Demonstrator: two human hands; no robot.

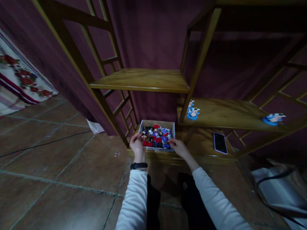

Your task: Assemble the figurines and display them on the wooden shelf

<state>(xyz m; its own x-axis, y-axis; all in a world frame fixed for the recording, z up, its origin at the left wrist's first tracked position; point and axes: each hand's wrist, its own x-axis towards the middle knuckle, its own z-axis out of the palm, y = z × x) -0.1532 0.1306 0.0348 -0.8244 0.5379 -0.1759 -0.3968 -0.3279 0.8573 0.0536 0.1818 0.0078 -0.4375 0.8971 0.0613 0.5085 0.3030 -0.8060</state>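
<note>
A shallow white cardboard box [173,125] stands on the lowest shelf, filled with small figurines [158,132] in red, purple, black and white. Over its left front corner, my left hand [137,145] is closed in a pinch, with a small dark figurine [144,134] at its fingertips. My right hand [177,147] reaches the right front edge of the box. Its fingers are drawn together among the purple pieces, and whatever they hold is too small to make out.
The wooden shelf unit [144,83] has a board above the box and an upright to its right. Blue-based figurines [192,114] and another figurine [273,119] stand on the right shelf. A phone [220,142] lies lower right. A cable [48,145] crosses the tiled floor.
</note>
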